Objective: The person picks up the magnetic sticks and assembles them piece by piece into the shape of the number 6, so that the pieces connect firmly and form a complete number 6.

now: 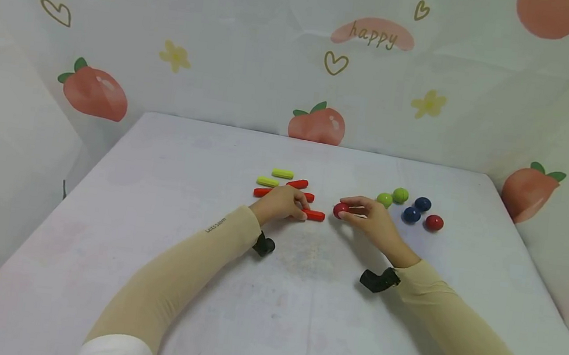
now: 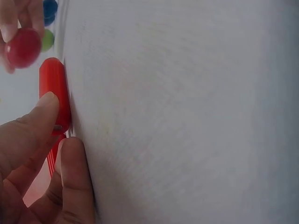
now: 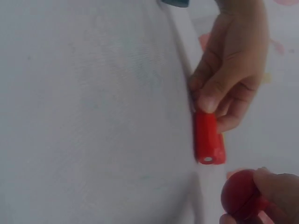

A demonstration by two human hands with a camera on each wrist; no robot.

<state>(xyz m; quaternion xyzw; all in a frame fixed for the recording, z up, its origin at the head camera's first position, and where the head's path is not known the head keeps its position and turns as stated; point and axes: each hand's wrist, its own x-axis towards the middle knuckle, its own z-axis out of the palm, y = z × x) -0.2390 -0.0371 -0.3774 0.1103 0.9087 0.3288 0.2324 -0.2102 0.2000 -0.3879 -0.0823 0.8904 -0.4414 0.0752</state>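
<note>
My left hand (image 1: 281, 203) pinches a short red rod (image 1: 315, 215) at its near end, low over the white table. The left wrist view shows the thumb (image 2: 44, 105) on that red rod (image 2: 55, 88); a pale round spot marks its free end in the right wrist view. To the right, my right hand (image 1: 376, 226) holds a red ball (image 1: 341, 210) between thumb and fingers. A small gap separates ball and rod. Behind the left hand lie two other red rods (image 1: 298, 184) and two yellow rods (image 1: 282, 174), the red ones partly covered by it.
Right of the right hand lie two green balls (image 1: 400, 195), two dark blue balls (image 1: 411, 215) and another red ball (image 1: 434, 223). Black wrist cameras (image 1: 380, 280) sit under both sleeves. A printed cloth (image 1: 254, 68) hangs behind the table (image 1: 267, 328).
</note>
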